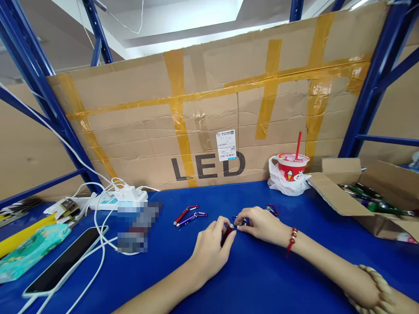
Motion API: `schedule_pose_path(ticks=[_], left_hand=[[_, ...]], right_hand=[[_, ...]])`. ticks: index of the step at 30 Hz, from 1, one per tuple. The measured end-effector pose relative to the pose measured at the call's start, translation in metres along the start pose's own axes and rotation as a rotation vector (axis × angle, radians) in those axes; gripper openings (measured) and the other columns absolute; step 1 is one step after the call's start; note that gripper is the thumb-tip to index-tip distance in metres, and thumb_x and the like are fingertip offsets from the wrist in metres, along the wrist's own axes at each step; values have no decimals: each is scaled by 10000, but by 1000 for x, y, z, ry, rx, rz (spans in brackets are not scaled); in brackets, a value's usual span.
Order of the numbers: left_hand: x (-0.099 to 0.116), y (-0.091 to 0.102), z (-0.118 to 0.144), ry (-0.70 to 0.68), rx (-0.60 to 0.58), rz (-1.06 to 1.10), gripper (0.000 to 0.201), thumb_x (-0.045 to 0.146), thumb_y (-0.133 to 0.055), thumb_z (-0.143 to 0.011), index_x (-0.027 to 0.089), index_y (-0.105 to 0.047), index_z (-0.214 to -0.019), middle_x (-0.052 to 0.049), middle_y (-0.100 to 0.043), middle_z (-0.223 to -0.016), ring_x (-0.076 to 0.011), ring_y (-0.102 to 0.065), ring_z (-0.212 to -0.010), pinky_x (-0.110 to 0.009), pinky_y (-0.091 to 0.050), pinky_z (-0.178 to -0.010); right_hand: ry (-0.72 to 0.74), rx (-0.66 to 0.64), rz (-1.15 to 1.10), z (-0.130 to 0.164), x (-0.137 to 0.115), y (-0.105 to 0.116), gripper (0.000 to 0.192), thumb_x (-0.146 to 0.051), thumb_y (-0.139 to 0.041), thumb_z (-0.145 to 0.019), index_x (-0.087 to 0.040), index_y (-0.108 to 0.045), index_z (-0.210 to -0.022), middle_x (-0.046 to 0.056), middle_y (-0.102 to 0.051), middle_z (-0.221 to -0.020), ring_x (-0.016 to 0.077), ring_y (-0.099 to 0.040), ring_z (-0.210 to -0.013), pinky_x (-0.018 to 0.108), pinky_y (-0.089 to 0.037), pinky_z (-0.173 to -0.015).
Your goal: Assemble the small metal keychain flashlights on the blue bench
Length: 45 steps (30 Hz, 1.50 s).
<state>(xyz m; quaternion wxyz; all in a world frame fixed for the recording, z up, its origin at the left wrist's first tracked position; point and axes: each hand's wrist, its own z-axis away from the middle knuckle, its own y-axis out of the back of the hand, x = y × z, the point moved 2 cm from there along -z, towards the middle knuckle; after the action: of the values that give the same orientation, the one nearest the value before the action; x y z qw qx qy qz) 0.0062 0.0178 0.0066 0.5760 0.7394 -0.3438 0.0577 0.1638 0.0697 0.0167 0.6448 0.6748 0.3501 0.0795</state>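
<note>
Left hand (211, 244) grips dark red keychain flashlight (227, 234); right hand (262, 224) pinches its blue carabiner (236, 218). Could slip apart, roll across table (262, 279).

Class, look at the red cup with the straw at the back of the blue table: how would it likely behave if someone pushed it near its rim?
The red cup stands taller than its base is wide, so it might tip rather than slide. The white plastic bag bunched under it probably makes the footing soft and uneven. Its straw pokes through a lid, so a tip could leak.
</note>
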Motion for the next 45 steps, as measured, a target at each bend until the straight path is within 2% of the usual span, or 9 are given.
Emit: schedule_pose_path(ticks=[7, 12, 16, 20, 28, 35, 40, 43, 45], left_hand=[[-1, 0, -1, -32, -80, -55, 198, 336, -302, -910, 240, -473, -937, 12, -616, -798, -160, -580, -731, -241, -369, -617], [-1, 0, -2, -11, -90, -77, 198, 312, -281, -917, 233, -457, -963, 17, -599, -747, -151, -569, -680, -231, -361, -584], [-1, -1, -3, -15, -90, -77, 195, 299, -273, -916, 217, -450, -898, 17, -577, -716, -147, -549, -649, -229, -350, -569], [-2, 0, -3, -23, -86, -25, 190, 273, -256, -918, 213, -423, -849, 27, -559, -698, -136, -534, -634, -225, -341, -572], [-4, -1, -1, -23, -95, 59, 196, 286, -225, -931, 227, -410, -904, 50, -540, -665, -118, -534, -607, -213, -346, -574], [-2, 0, -1, -5, -120, 46, 176, 300, -249, -926, 217, -403, -913, 39, -564, -684, -131, -556, -612, -218, -359, -566], [1, 4, 1, 34, -117, 45, 173, 336, -285, -916, 221, -408, -956, 26, -600, -733, -150, -582, -645, -227, -375, -567], [2, 4, 4, 24, -96, -2, 223, 367, -260, -918, 228, -416, -995, 4, -625, -811, -178, -602, -698, -258, -402, -603], [2, 4, 5, 3, -98, -40, 242, 372, -250, -916, 225, -426, -995, -17, -633, -873, -206, -610, -764, -290, -419, -647]], right_hand=[[22, 49, -26, 0, 2, 0, 146, -326, -559, -766, -242, -678, -774, -8, -680, -761, 136, -608, -656, 216, -380, -533], [58, 242, -144, 3, -6, 11, 185, -358, -540, -792, -226, -669, -803, -3, -639, -900, 59, -533, -508, 199, -383, -497], [142, 334, -326, 7, -17, 16, 237, -392, -558, -784, -192, -682, -811, 27, -637, -853, 64, -509, -520, 200, -417, -517], [178, 290, -399, 8, -22, 16, 255, -399, -564, -783, -184, -701, -804, 36, -640, -795, 89, -539, -588, 199, -424, -521], [217, 235, -350, 10, -19, 12, 236, -373, -526, -821, -211, -699, -814, 30, -643, -832, 109, -583, -687, 207, -455, -592], [190, 167, -348, 9, -20, 13, 283, -426, -497, -823, -213, -682, -844, 38, -636, -867, 93, -565, -570, 204, -455, -519], [140, 206, -183, 8, -13, 16, 270, -426, -471, -836, -242, -653, -908, 34, -635, -914, 132, -595, -675, 237, -473, -607], [116, 147, -52, 4, -8, 15, 279, -425, -431, -855, -254, -650, -877, 24, -640, -904, 154, -604, -716, 269, -472, -670], [91, 89, -9, 3, -6, 14, 299, -435, -421, -856, -252, -656, -829, 18, -645, -856, 154, -606, -680, 268, -469, -638]])
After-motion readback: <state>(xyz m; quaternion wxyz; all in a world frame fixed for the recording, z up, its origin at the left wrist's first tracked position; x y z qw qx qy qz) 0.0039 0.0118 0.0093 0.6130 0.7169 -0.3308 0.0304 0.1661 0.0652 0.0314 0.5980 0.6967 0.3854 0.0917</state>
